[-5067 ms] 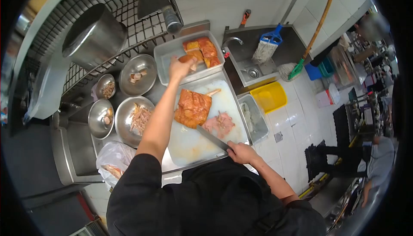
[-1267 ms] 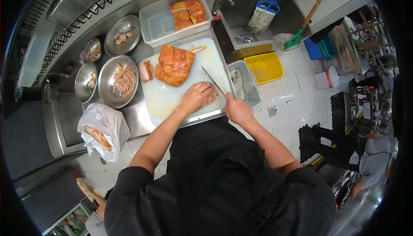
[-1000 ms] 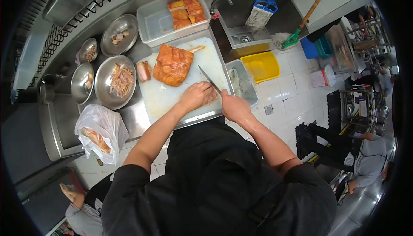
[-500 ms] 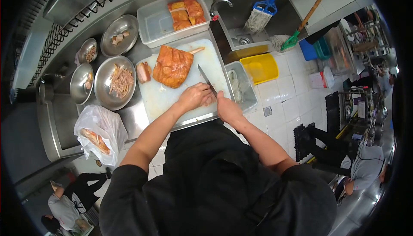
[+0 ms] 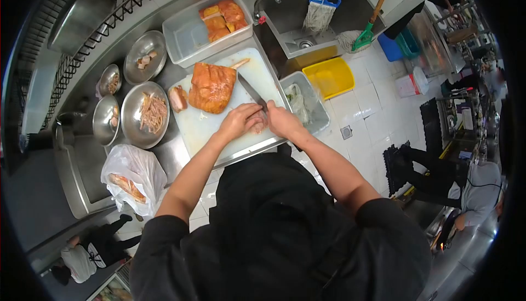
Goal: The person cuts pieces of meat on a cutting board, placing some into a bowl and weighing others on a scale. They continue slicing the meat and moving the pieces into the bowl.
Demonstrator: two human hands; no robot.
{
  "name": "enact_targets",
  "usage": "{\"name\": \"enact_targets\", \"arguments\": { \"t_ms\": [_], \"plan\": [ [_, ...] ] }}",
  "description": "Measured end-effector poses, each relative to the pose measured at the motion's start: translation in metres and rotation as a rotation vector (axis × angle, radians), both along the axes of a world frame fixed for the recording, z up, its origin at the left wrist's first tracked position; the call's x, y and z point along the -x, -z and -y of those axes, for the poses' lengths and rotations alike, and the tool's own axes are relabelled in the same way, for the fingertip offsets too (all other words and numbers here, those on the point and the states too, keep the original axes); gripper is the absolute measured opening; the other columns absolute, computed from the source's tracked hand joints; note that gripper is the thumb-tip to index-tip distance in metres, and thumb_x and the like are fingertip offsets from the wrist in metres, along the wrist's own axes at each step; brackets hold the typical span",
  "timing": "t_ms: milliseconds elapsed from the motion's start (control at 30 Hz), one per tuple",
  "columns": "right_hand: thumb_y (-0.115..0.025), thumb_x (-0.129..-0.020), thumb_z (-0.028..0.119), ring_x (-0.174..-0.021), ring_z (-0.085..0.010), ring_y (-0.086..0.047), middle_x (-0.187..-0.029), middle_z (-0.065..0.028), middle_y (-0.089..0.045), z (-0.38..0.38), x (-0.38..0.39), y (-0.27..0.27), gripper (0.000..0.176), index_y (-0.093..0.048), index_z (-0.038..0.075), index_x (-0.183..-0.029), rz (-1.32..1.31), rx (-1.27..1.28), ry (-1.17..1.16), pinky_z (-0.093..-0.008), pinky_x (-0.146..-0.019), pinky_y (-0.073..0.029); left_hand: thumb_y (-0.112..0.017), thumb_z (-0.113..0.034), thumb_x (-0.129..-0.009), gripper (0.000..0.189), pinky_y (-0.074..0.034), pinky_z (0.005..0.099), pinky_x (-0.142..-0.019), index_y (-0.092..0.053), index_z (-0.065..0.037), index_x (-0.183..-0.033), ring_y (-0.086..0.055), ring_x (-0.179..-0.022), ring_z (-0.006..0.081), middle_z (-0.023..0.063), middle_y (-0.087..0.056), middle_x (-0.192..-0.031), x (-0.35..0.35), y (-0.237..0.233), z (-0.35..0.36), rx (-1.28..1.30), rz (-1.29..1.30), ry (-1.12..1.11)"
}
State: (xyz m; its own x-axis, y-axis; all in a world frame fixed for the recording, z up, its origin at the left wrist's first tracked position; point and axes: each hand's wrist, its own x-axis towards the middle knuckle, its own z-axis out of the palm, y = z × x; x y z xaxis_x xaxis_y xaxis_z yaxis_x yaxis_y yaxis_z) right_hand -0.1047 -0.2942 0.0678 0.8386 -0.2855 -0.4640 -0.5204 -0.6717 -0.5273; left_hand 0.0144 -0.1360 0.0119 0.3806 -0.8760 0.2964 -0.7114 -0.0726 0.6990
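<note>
My right hand [image 5: 281,120] is wrapped round the handle of a kitchen knife [image 5: 251,89], whose blade points away from me over the white cutting board [image 5: 205,131]. Close beside it, my left hand [image 5: 240,120] is closed with its fingers curled on a small piece of meat [image 5: 257,125], partly hidden under them. Beyond my hands lies a large slab of browned roast meat [image 5: 212,88], with a smaller cut chunk [image 5: 177,98] at its left. A thin bone-like strip [image 5: 240,63] lies at the board's far edge.
A metal bowl of meat strips [image 5: 152,113] and several smaller bowls stand left, near a plastic bag [image 5: 131,175]. Behind is a plastic tub [image 5: 181,43] with meat pieces. A grey bin [image 5: 320,115], yellow bucket [image 5: 329,79] and sink with mops are right. Other people stand behind.
The knife and my right hand have shifted slightly left, closer to my left hand. More of the small meat piece shows between the hands. The whole view has tilted slightly.
</note>
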Motion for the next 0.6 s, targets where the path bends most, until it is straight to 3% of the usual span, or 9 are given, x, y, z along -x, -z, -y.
{"name": "enact_targets", "arguments": {
  "t_ms": [100, 200, 367, 533, 600],
  "plan": [
    [-0.047, -0.098, 0.013, -0.108, -0.0456, -0.067, -0.112, -0.0303, -0.068, -0.001, 0.001, -0.036, 0.031, -0.046, -0.004, -0.124, -0.115, 0.062, -0.061, -0.0545, -0.090, -0.053, -0.074, -0.003, -0.082, 0.021, -0.056, 0.0409, -0.088, -0.073, 0.001, -0.104, -0.068, -0.100, 0.0330, 0.0154, -0.070, -0.113, -0.004, 0.002, -0.003, 0.024, -0.183, -0.126],
    [-0.045, -0.097, 0.010, -0.103, -0.0452, -0.069, -0.109, -0.0304, -0.069, -0.011, 0.013, -0.043, 0.033, -0.046, -0.004, -0.127, -0.147, 0.079, -0.144, -0.0548, -0.087, -0.054, -0.071, -0.001, -0.082, 0.022, -0.055, 0.0384, -0.090, -0.073, 0.000, -0.104, -0.065, -0.106, 0.0296, 0.0121, -0.070, -0.109, -0.012, 0.006, -0.010, -0.003, 0.120, 0.073],
    [-0.045, -0.094, 0.007, -0.092, -0.0454, -0.071, -0.098, -0.0295, -0.071, -0.032, 0.021, -0.042, 0.036, -0.045, -0.004, -0.129, -0.112, 0.120, -0.061, -0.0545, -0.082, -0.055, -0.071, -0.001, -0.080, 0.023, -0.055, 0.0383, -0.089, -0.074, -0.001, -0.103, -0.064, -0.106, 0.0289, 0.0104, -0.069, -0.109, -0.013, 0.005, -0.007, -0.060, 0.161, 0.079],
    [-0.044, -0.095, 0.007, -0.092, -0.0469, -0.070, -0.095, -0.0295, -0.071, -0.019, 0.008, 0.002, 0.033, -0.045, -0.004, -0.127, 0.014, 0.097, -0.065, -0.0551, -0.082, -0.055, -0.072, -0.003, -0.079, 0.025, -0.055, 0.0386, -0.088, -0.074, -0.002, -0.103, -0.063, -0.106, 0.0289, 0.0096, -0.069, -0.110, -0.011, 0.004, -0.009, -0.083, 0.171, 0.074],
    [-0.043, -0.095, 0.008, -0.090, -0.0475, -0.070, -0.094, -0.0298, -0.071, -0.016, 0.005, -0.014, 0.032, -0.045, -0.003, -0.126, 0.034, 0.109, -0.072, -0.0556, -0.081, -0.055, -0.073, -0.003, -0.079, 0.024, -0.056, 0.0390, -0.088, -0.074, -0.002, -0.103, -0.064, -0.105, 0.0298, 0.0101, -0.069, -0.109, -0.012, 0.008, -0.009, -0.103, 0.142, 0.079]
  ]
}}
